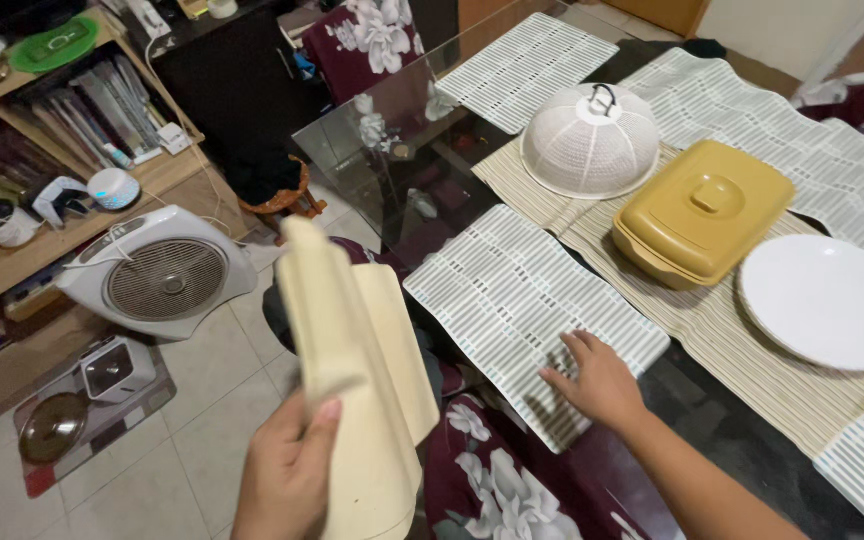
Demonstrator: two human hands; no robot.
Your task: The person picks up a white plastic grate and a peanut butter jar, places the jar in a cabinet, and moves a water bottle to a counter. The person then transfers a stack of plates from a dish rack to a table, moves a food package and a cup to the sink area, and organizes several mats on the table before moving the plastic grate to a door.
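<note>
Covering glass table (392, 160): white slatted placemats (527, 310)

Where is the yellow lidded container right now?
In the head view, the yellow lidded container sits right of centre on the table, between the white mesh food cover and white plate.
</note>
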